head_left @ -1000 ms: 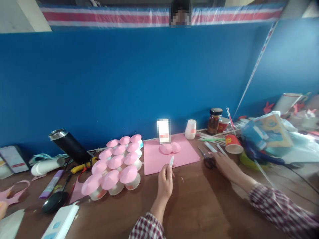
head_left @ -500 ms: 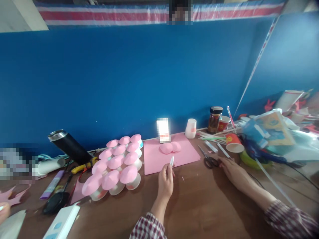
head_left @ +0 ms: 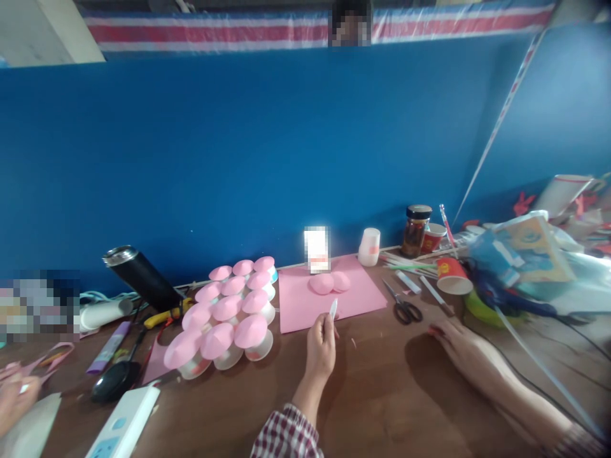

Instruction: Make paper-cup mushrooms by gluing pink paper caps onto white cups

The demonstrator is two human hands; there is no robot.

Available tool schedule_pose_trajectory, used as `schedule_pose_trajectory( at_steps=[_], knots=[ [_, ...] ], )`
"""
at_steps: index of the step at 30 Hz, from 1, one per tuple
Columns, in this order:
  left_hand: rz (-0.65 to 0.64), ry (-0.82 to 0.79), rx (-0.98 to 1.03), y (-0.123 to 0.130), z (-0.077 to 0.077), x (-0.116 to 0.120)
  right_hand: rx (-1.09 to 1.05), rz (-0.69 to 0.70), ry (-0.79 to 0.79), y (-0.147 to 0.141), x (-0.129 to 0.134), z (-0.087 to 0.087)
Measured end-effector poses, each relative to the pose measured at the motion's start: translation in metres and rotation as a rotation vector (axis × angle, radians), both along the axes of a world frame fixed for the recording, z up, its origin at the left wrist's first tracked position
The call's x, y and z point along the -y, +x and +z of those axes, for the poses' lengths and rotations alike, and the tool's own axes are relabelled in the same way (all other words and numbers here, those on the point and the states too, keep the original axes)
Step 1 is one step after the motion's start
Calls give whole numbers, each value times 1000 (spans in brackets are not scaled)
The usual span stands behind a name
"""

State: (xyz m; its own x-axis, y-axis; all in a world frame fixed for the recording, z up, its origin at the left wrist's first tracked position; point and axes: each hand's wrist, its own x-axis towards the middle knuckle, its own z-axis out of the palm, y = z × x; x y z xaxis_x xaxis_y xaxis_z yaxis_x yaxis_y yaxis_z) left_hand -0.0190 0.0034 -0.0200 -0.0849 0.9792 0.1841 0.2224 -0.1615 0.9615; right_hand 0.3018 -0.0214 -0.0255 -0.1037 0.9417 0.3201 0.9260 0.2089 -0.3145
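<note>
My left hand (head_left: pixel 321 346) is closed in a pinch around a small white pointed piece (head_left: pixel 333 309), its tip upward; its exact kind is unclear. Just beyond it lies a pink paper sheet (head_left: pixel 298 313) bearing overlapping pink paper rounds (head_left: pixel 322 284). My right hand (head_left: pixel 461 350) rests low over the table at the right, fingers stretched forward, with nothing visible in them; some fingers are hidden. Black-handled scissors (head_left: pixel 407 312) lie to its left, apart from it. Left of the sheet stand several paper cups (head_left: pixel 260 345) topped with pink paper cones (head_left: pixel 251 331).
Along the blue partition (head_left: pixel 286 140) stand a white cup (head_left: pixel 369 247) and a dark jar (head_left: pixel 416 232). A red cup (head_left: pixel 452 277), straws (head_left: pixel 410 264) and a blue tool (head_left: pixel 506 296) crowd the right. A black flask (head_left: pixel 143 277), power strip (head_left: pixel 124 423) and another person's hand (head_left: pixel 19 397) are left.
My right hand has drawn back from beside the scissors' handles, toward me and slightly right. My left hand keeps its pinch on the white piece. The view has shifted slightly.
</note>
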Motion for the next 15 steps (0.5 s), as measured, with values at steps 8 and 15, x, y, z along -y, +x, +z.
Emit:
schedule_pose_trajectory(
  at_steps=[8, 15],
  knots=[
    [-29, -9, -31, 2, 2, 0, -560, 230, -205, -104, -59, 64],
    [-51, -18, -49, 3, 0, -1, -914, 269, -442, -148, -74, 70]
  ],
)
